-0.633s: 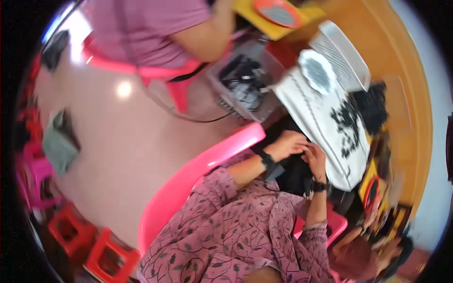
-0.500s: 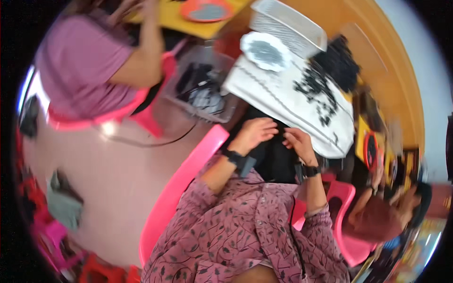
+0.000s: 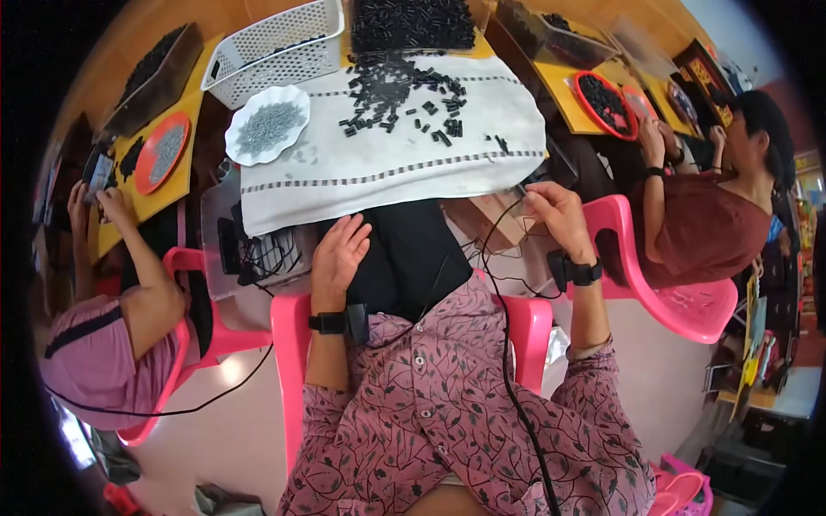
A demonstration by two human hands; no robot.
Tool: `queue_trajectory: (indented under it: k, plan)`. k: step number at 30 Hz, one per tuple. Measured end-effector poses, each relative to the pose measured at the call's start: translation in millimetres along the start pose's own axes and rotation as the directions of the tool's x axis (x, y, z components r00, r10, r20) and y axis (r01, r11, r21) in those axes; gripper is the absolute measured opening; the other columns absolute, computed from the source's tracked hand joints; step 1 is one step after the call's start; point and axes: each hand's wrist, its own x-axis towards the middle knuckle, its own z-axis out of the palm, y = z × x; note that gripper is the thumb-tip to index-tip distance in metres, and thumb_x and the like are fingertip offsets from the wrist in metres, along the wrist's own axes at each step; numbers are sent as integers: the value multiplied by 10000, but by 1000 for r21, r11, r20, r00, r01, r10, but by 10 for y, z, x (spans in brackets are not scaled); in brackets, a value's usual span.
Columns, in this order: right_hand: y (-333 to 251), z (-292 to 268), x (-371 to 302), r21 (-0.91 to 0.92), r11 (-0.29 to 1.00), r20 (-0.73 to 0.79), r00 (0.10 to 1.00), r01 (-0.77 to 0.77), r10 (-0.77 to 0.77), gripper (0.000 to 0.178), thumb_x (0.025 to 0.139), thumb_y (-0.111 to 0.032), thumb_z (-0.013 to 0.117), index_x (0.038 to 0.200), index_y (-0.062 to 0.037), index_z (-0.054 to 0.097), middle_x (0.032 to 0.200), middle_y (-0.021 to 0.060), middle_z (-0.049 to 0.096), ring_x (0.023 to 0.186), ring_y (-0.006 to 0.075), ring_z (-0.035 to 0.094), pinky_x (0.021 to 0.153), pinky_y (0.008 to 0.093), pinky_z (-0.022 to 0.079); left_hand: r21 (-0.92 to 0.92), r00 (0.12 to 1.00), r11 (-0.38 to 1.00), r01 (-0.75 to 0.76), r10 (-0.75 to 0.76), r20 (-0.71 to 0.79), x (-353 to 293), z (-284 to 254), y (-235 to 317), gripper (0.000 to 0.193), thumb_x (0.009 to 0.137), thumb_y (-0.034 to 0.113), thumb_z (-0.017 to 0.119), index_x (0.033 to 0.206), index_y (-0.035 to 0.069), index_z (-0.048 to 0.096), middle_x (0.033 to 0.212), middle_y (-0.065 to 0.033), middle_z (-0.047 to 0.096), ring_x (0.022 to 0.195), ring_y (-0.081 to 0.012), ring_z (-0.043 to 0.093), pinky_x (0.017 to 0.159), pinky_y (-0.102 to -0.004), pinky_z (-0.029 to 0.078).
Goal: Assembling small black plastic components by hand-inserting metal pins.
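My left hand [image 3: 340,256] hovers over my lap beside the near edge of the white cloth [image 3: 344,193], its fingers stretched out and holding nothing. At the cloth's near right corner, the thumb and fingers of my right hand [image 3: 557,219] are pinched where a thin black cable [image 3: 487,245] meets the fingertips. On the cloth lies a spread of short black tubes [image 3: 387,99], with a few apart toward the right. A white scalloped plate [image 3: 234,144] to the left holds small grey pieces [image 3: 271,125], too small to name.
Behind the cloth stand a white perforated basket [image 3: 275,56] and a bin of black tubes [image 3: 413,24]. Co-workers sit on both sides, a pink sleeve [image 3: 107,344] left and a brown shirt [image 3: 710,224] right. A pink chair [image 3: 611,232] stands close by my right arm.
The view has swung round, bringing the table in front of me. My hands, close together before, are now wide apart, the right one at the cloth's corner with the cable.
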Motion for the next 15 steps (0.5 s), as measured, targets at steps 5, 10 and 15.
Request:
queue_trajectory:
  k: [5,10,15]
  plan:
    - [180,102,-78,19,999,-54,998,-30,31,189,907,-114,612,1027,28,649,774,25,644,658,71,601,564,217,469,9,999,999,-35,35,23,4,-51,52,329,942,167,539,1241,31,526,1340,-198,518,1157,-336,567,911,-409,496]
    - [263,312,-55,-134,991,138,990,-3,22,218,912,-131,609,1043,43,622,828,48,653,708,109,628,631,235,498,-65,1000,998,0,0,4,-8,-9,62,302,925,154,561,1201,36,535,1271,-189,568,1136,-346,578,895,-423,503]
    - [362,353,12,-314,941,261,964,127,-43,265,888,-135,603,1077,48,636,956,173,688,875,233,661,778,333,504,-22,992,993,-117,118,38,-29,-6,-69,362,940,182,550,1251,4,499,1247,-217,576,1073,-382,611,850,-448,526]
